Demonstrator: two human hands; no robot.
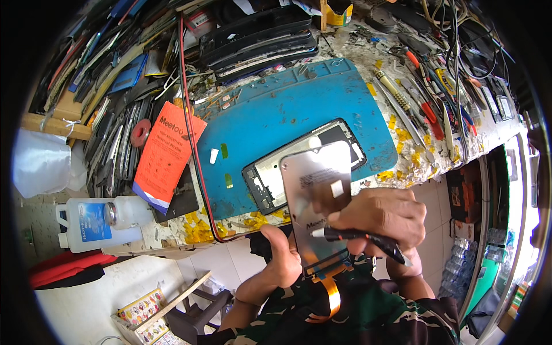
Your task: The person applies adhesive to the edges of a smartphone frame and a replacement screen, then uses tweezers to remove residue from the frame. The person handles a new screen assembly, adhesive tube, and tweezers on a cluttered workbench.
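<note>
My left hand (282,259) is closed on a phone screen panel (310,213), its thumb along the left edge and its other fingers hidden behind. The panel's silver back faces up, and an orange ribbon cable (330,296) hangs from its lower end. In my right hand (382,218) is a slim black pen-shaped tool (362,234) with red marks and a pale tip, which lies over the panel's lower part. Curled fingers of that hand rest at the panel's right edge. Just beyond the panel, a bare phone frame (267,177) lies on the blue mat (253,123), partly covered from view.
An orange-red packet (167,155) lies left of the mat, by a red-and-black cable (198,167). A white plastic jug (95,224) stands at the bench's left edge. Stacked phone parts (259,46) sit at the back. Screwdrivers and tweezers (405,103) crowd the right side.
</note>
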